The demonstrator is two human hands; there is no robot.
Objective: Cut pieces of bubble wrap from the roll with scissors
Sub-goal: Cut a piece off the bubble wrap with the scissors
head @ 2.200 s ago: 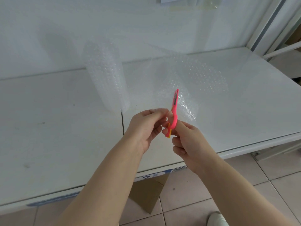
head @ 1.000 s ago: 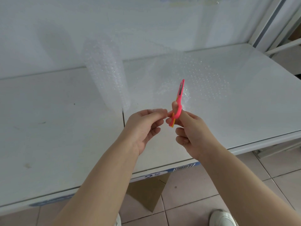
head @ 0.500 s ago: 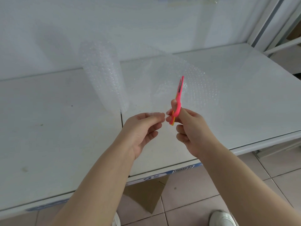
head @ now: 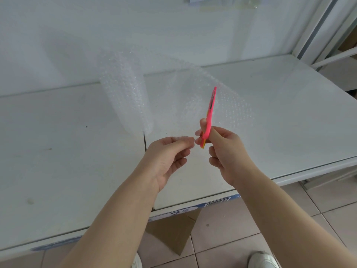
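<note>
**A:** What do you have in the head view right now?

**B:** I see my left hand (head: 166,157) at centre frame, thumb and fingers pinched shut on the near edge of the bubble wrap sheet (head: 193,97). My right hand (head: 228,153) sits just beside it, closed around the handles of the pink scissors (head: 209,115), blades pointing up and away into the sheet. The blades look nearly closed, seen edge-on, so I cannot judge their gap well.

**A:** And the roll?

**B:** The roll (head: 125,97) stands upright on the white table (head: 58,151), left of centre in the upper half of the frame, close to the wall. The loose sheet runs from it across to the right, lifted off the tabletop, with its far part draped toward the right side.

**A:** What has changed over the last two seconds?

**B:** The scissors have climbed. Two seconds ago the tips were low, right over my knuckles; now they reach well up into the sheet. My hands have also drifted apart a little, from touching to a small gap between them. I read that as the cut advancing away from me, with the two sides of the slit starting to separate.

**A:** So how far along?

**B:** Mid-cut, I judge. Wrap still shows beyond the blade tips, so the piece seems attached to the roll. I keep the left pinch taut so the film does not fold into the blades.
</note>
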